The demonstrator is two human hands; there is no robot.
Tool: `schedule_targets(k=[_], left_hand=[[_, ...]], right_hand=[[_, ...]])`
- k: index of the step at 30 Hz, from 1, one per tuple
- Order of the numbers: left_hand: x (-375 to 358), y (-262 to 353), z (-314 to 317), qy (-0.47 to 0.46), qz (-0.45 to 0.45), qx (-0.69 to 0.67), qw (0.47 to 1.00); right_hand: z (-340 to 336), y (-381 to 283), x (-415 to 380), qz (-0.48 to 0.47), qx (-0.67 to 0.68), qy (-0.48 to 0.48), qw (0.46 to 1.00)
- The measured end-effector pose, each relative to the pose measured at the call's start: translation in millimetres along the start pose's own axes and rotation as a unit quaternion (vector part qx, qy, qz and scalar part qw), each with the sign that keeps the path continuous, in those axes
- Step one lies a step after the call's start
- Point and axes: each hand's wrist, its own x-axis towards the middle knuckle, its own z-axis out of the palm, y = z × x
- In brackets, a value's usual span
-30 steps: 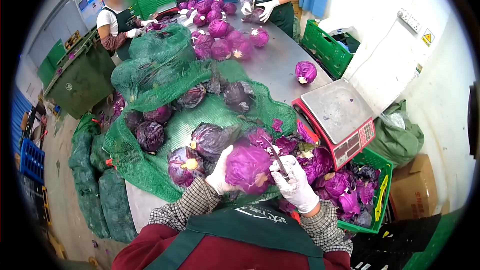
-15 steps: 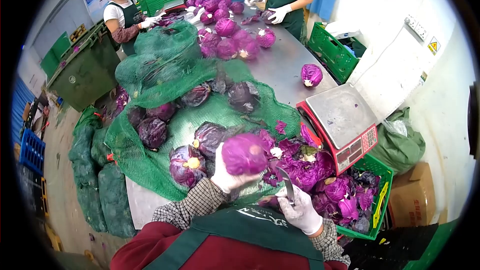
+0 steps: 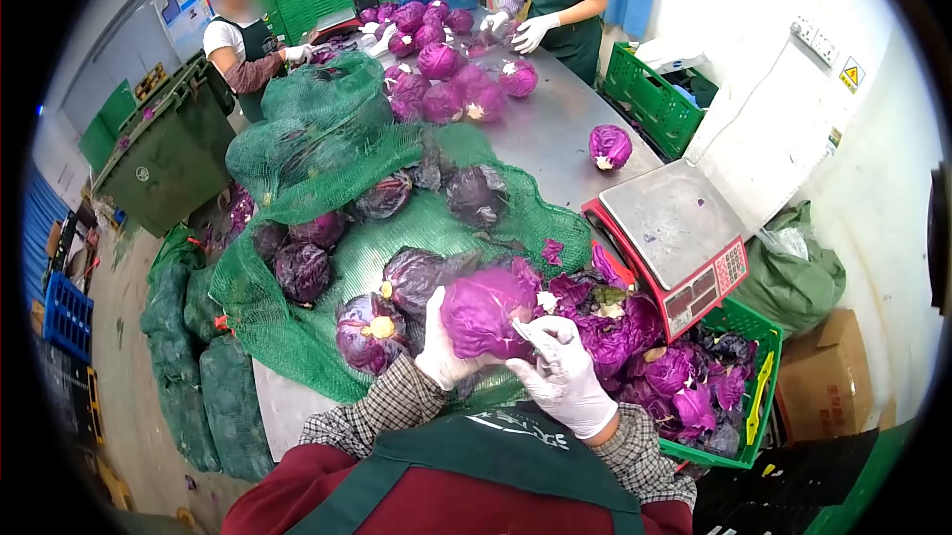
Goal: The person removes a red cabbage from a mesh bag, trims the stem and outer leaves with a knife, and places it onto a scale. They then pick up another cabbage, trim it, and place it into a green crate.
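Observation:
My left hand (image 3: 442,349), in a white glove, cups a purple cabbage (image 3: 484,309) from its left side and below. My gloved right hand (image 3: 567,376) is closed on a knife, mostly hidden by the fingers, and meets the cabbage's right side at the pale stem end. Just left of the held cabbage, untrimmed cabbages with dark outer leaves (image 3: 369,333) lie on a green mesh bag (image 3: 263,337). To the right of my right hand is a heap of loose purple leaves (image 3: 623,337).
A red-framed scale (image 3: 662,213) stands at the table's right edge, above a green crate (image 3: 749,456) of leaves. A single cabbage (image 3: 610,147) sits beyond it. Several trimmed cabbages (image 3: 438,61) lie farther up the table, where two co-workers in gloves stand. Filled mesh sacks (image 3: 233,406) stand at left.
My right hand has moved up and left with the knife, from beside the leaves onto the cabbage's stem end. The cabbage has turned in my left hand, its stem now facing right.

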Motion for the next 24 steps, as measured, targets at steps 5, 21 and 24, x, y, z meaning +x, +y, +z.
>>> schedule_targets(k=[5,21,24], left_hand=[[-5.0,-7.3,8.6,0.107,-0.009,-0.001,0.994],[-13.8,5.4,-5.9,0.071,-0.033,-0.025,0.997],[-20.0,8.6,-9.1,0.059,-0.031,-0.013,0.998]], right_hand=[[14.3,7.9,-3.4,-0.001,-0.065,0.035,0.997],[8.9,29.2,-41.4,0.264,0.151,0.040,0.952],[-15.9,34.3,-26.2,0.171,0.026,0.058,0.983]])
